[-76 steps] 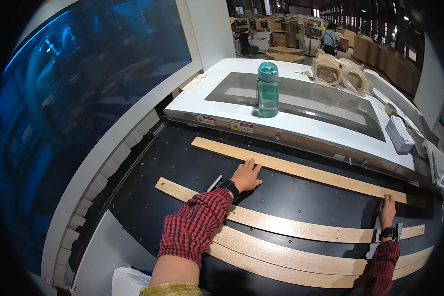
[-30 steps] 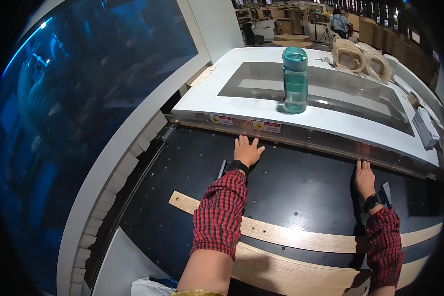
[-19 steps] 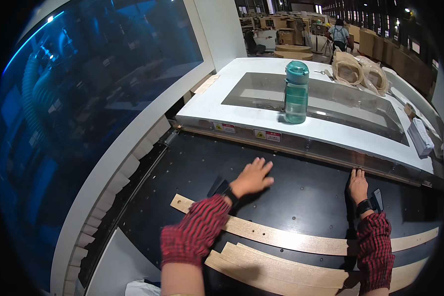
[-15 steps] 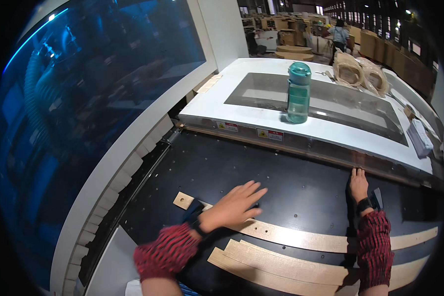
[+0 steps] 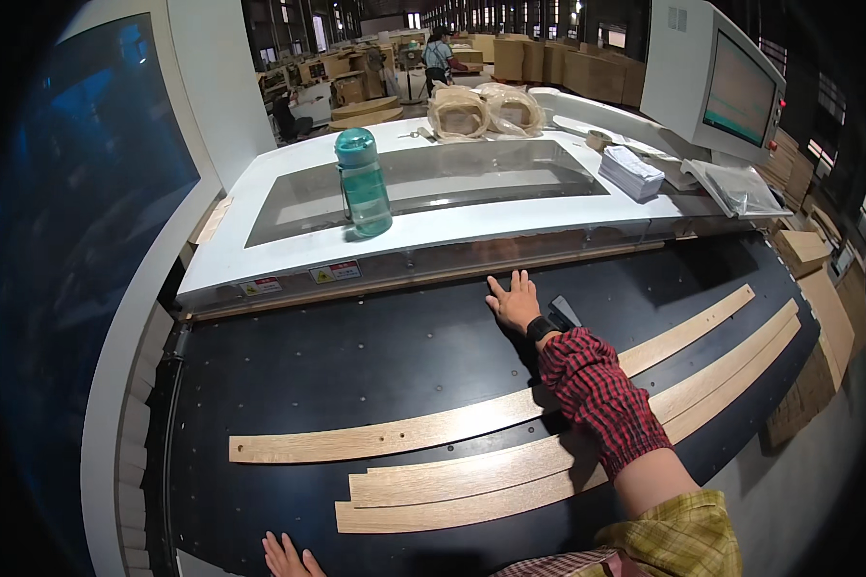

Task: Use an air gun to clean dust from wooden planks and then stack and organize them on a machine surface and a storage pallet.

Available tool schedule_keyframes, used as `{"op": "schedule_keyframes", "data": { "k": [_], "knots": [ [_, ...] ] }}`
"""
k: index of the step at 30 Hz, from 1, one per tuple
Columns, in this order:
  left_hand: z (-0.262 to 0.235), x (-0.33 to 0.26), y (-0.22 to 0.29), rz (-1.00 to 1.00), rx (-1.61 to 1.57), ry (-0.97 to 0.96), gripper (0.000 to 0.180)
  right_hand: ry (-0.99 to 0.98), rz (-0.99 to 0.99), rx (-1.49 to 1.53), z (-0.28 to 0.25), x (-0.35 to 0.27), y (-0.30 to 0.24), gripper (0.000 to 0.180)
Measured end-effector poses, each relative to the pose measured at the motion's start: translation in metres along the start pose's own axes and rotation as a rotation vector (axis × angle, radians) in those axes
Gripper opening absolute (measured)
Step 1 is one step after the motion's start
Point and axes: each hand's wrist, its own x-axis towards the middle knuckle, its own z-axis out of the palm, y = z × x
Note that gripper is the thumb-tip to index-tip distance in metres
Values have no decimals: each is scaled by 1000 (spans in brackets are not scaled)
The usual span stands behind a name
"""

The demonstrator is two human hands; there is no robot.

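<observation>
My right hand (image 5: 516, 300) rests with its fingers spread on the black machine bed (image 5: 298, 370), close to the low front edge of the white cover. Just beside its wrist stands a small grey flat piece (image 5: 565, 311) whose kind I cannot make out. Down at the bottom left, my left hand (image 5: 291, 558) shows only its stretched fingers at the bed's near side, holding nothing. Between the hands runs a long pale wood strip (image 5: 471, 416) with small drilled holes. Nearer to me lie two more wood strips, one (image 5: 452, 480) against the other (image 5: 414, 519); my right forearm hides part of all three.
A teal water bottle (image 5: 366, 197) stands on the white cover (image 5: 231, 236). Farther back are wrapped rolls (image 5: 459, 113), a stack of white paper (image 5: 631, 173) and a monitor (image 5: 738, 101). Blue-tinted glass (image 5: 115, 240) rises at left. A person (image 5: 439, 60) works in the background.
My left hand has drawn back from the drilled strip to the bed's near side. My right hand stays near the cover, its fingers now spread. The view has swung to the right.
</observation>
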Motion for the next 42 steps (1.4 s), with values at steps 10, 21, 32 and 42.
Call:
{"op": "schedule_keyframes", "data": {
  "k": [10, 21, 32, 42],
  "knots": [
    [-1, -4, -7, -97, -8, 68, 41, 22, 26, 0, -13, 4, -35, 49],
    [20, -10, -21, -152, -73, 102, 44, -124, 64, -21, 19, 21, -14, 57],
    [13, -6, -15, -162, -102, 96, 44, -53, 45, -26, 17, 14, -14, 55],
    [11, -5, -13, -175, -96, 82, 43, -72, 69, -20, 8, 10, -23, 55]
  ]
}}
